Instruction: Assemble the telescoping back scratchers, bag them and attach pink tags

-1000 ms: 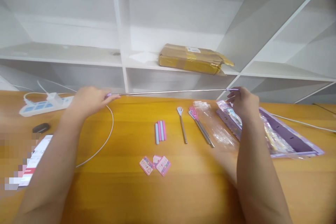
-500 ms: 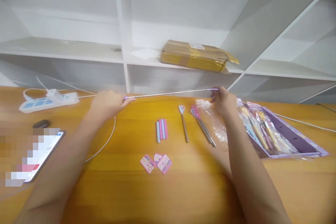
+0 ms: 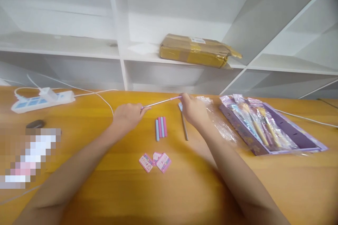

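Observation:
A thin telescopic metal rod (image 3: 161,102) with purple ends is held between both hands above the orange table (image 3: 111,182). My left hand (image 3: 128,116) is closed on its left end. My right hand (image 3: 194,109) is closed on its right end. The rod is short, with the hands close together. Just under it lie three pastel sleeves (image 3: 161,128) in blue and pink, and a metal back scratcher (image 3: 183,122) with a small claw head. Three pink cards (image 3: 155,162) lie nearer to me.
A purple box (image 3: 290,137) of wrapped scratchers and a clear plastic bag (image 3: 220,126) lie to the right. At the left are a white power strip (image 3: 39,100) with its cable, a small dark object (image 3: 35,124) and a blurred-out phone. A brown parcel (image 3: 196,50) rests on white shelving behind.
Both hands have moved toward each other and down toward the table, and the rod between them has collapsed from long to short.

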